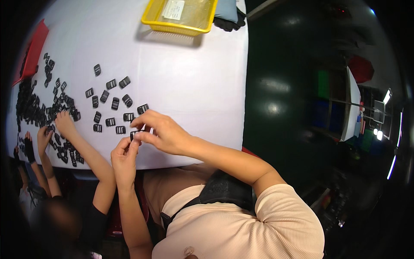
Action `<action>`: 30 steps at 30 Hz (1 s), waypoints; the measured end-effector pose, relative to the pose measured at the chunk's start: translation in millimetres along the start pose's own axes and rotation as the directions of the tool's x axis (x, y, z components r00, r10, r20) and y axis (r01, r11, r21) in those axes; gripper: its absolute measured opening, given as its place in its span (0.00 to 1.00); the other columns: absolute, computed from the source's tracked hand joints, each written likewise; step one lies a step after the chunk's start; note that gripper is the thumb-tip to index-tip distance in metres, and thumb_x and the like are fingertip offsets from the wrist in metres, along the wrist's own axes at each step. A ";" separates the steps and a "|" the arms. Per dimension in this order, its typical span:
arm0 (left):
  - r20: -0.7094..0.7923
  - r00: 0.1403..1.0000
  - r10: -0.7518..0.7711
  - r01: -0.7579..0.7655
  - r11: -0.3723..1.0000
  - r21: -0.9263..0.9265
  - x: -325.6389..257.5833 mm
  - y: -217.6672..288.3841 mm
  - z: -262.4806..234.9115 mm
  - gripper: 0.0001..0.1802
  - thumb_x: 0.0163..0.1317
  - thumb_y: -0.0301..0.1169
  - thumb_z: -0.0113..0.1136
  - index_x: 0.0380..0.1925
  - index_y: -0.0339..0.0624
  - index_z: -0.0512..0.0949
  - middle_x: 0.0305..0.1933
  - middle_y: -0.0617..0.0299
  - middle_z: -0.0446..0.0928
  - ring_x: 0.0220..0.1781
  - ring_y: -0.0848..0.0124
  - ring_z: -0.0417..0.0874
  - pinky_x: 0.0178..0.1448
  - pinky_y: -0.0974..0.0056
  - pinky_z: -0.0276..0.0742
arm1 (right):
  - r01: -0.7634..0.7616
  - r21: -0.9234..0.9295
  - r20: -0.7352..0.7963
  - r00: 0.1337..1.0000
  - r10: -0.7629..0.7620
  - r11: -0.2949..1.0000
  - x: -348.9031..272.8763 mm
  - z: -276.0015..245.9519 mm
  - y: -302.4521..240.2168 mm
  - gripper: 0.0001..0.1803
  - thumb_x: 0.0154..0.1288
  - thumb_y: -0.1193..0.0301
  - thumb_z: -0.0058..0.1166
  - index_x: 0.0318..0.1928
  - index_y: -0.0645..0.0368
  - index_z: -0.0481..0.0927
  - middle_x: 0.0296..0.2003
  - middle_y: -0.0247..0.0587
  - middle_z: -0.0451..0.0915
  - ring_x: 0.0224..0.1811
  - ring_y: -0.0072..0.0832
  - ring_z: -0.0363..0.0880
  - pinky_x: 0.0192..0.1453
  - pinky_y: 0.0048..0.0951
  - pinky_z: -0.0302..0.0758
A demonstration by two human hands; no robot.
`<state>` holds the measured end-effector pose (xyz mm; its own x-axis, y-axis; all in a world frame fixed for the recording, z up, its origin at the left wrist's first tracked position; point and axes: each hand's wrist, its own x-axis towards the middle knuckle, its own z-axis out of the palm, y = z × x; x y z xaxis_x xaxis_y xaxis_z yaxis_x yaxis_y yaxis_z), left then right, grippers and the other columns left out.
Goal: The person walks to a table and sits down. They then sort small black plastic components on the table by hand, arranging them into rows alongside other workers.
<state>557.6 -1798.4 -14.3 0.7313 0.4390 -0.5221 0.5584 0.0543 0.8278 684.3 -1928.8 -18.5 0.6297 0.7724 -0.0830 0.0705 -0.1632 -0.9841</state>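
Between my two hands, just above the near edge of the white table (194,86), is a small black slotted strap buckle (133,135). My left hand (124,160) pinches it from below between thumb and fingers. Reaching in from the right, my right hand (161,131) has its thumb and fingers closed around the buckle's other side, partly covering it. More loose black buckles lie beyond my hands, one of them (142,108) right by my right fingers and another (120,130) to the left of the held one.
A dense heap of black buckles (32,105) spreads over the table's left, beside a red tray (36,52). A co-worker's hands (65,123) work there, with another person farther left. At the far side stand a yellow basket (177,29) and dark gloves (228,24).
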 end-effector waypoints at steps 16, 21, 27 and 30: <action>-0.118 0.992 -0.041 0.017 0.979 -0.203 -36.4 17.3 28.6 0.15 0.73 0.35 0.48 0.35 0.35 0.78 0.29 0.60 0.80 0.25 0.80 0.74 0.29 0.76 0.66 | -0.014 -0.010 -0.193 0.981 0.012 1.000 1.5 5.7 -1.4 0.08 0.66 0.73 0.54 0.44 0.60 0.81 0.39 0.41 0.80 0.38 0.30 0.81 0.39 0.29 0.76; -0.267 0.956 0.123 -0.140 0.989 -0.046 -47.3 14.7 56.9 0.17 0.73 0.31 0.48 0.23 0.37 0.69 0.18 0.65 0.70 0.18 0.80 0.69 0.24 0.72 0.64 | 0.164 -0.333 -0.286 0.921 -0.265 0.929 10.9 31.5 5.9 0.08 0.59 0.78 0.56 0.40 0.55 0.80 0.35 0.38 0.76 0.33 0.38 0.76 0.34 0.36 0.72; -0.252 0.947 0.199 -0.187 0.980 0.071 -62.9 11.1 79.3 0.18 0.73 0.29 0.45 0.21 0.37 0.65 0.15 0.64 0.67 0.17 0.79 0.66 0.22 0.70 0.61 | 0.099 -0.417 -0.335 0.907 -0.254 0.903 5.0 25.8 11.9 0.13 0.56 0.80 0.55 0.42 0.53 0.79 0.39 0.35 0.74 0.39 0.32 0.74 0.38 0.33 0.63; -0.319 0.920 0.228 -0.219 0.974 0.065 -49.0 -4.0 74.5 0.18 0.73 0.30 0.44 0.22 0.37 0.65 0.15 0.64 0.66 0.18 0.77 0.66 0.24 0.68 0.61 | 0.096 -0.470 -0.370 0.881 -0.295 0.877 1.4 32.9 15.2 0.15 0.54 0.80 0.54 0.43 0.53 0.79 0.39 0.34 0.74 0.41 0.31 0.74 0.39 0.34 0.62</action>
<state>548.7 -1886.9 -7.3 0.6751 0.7022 -0.2262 0.4093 -0.1015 0.9067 660.8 -1909.9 -38.8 0.8204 0.5010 0.2756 0.4862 -0.3576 -0.7973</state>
